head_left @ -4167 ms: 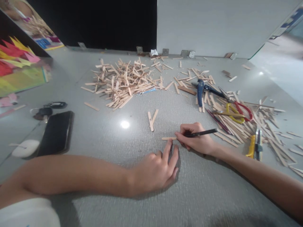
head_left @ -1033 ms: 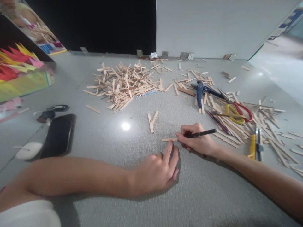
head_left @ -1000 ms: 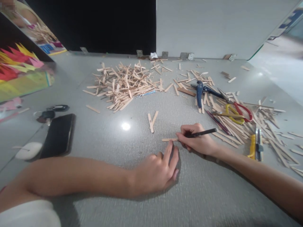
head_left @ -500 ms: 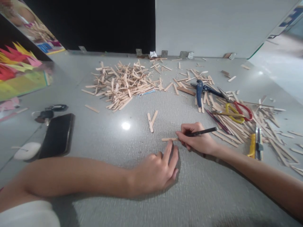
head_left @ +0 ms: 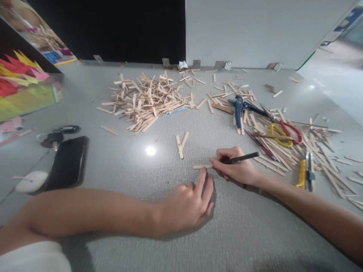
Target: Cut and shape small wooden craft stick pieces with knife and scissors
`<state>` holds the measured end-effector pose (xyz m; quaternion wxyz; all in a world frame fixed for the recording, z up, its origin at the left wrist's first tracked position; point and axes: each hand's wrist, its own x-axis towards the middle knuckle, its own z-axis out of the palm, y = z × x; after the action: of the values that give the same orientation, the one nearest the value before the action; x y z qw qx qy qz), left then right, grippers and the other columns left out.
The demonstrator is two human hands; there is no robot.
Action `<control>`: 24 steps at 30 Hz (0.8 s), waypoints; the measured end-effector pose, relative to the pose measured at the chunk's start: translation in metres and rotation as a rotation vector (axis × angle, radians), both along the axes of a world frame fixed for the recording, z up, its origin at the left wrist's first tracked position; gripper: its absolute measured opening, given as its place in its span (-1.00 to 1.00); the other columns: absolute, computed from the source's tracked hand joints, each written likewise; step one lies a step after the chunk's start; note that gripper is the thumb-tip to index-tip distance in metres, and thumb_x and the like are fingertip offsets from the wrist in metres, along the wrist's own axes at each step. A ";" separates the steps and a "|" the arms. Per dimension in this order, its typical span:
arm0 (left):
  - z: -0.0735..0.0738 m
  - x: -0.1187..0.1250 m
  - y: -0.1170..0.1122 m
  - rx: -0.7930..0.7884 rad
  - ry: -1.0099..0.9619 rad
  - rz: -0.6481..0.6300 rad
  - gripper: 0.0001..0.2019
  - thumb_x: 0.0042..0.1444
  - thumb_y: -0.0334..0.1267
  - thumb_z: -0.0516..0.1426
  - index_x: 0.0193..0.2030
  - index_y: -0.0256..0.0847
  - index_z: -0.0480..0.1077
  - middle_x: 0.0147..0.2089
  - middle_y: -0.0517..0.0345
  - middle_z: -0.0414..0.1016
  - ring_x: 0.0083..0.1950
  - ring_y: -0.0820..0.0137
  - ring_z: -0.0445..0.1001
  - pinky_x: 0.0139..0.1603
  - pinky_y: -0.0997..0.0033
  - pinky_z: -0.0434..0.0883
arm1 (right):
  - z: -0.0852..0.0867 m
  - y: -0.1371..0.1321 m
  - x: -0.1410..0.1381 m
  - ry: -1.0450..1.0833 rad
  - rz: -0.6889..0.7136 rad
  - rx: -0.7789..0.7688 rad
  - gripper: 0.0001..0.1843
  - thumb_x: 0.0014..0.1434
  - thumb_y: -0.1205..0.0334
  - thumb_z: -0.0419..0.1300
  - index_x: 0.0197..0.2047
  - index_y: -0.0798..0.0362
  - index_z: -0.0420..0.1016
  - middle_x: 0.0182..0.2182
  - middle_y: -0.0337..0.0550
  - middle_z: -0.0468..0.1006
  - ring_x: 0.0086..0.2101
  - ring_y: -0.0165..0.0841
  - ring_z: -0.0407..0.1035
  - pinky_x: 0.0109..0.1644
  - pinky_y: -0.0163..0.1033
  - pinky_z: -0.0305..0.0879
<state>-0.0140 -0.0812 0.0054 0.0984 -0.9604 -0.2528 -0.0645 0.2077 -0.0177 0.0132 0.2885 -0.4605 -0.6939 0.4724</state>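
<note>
Grey table (head_left: 255,226) under sticks (head_left: 144,100), scissors (head_left: 283,134), phone (head_left: 68,162)

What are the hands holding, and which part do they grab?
The right hand holds a black pen low down, near its writing tip. The left hand holds nothing; a fingertip just presses on the wooden stick.

Pen (head_left: 241,158) black; stick (head_left: 202,166) pale wood; table (head_left: 159,124) speckled grey; scissors (head_left: 283,134) red-yellow; phone (head_left: 68,162) black.

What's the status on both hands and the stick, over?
Left hand pins stick with a fingertip. Right hand grips pen, tip at the stick. Two loose sticks lie beyond, apart from it.
</note>
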 end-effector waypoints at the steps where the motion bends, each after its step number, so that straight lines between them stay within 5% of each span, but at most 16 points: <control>1: 0.000 0.000 0.000 -0.001 0.002 0.002 -0.42 0.50 -0.14 -0.08 0.33 -0.66 0.43 0.29 -0.71 0.52 -0.49 0.26 0.63 -0.61 0.34 0.46 | 0.000 0.000 0.000 -0.001 -0.002 0.001 -0.55 0.34 0.10 0.25 -0.57 -0.02 0.31 -0.75 -0.34 0.36 -0.72 -0.51 0.21 -0.63 -0.37 0.09; 24: 0.002 0.000 0.000 0.026 0.007 0.001 -0.42 0.49 -0.13 -0.08 0.31 -0.64 0.45 0.28 -0.67 0.54 -0.50 0.28 0.63 -0.62 0.36 0.46 | 0.000 0.000 -0.003 -0.011 -0.010 0.028 -0.54 0.35 0.07 0.26 -0.56 -0.01 0.32 -0.77 -0.35 0.34 -0.71 -0.52 0.15 -0.63 -0.36 0.03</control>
<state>-0.0142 -0.0816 0.0077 0.1118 -0.9591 -0.2519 -0.0644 0.2048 -0.0181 0.0129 0.2936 -0.4626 -0.6995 0.4588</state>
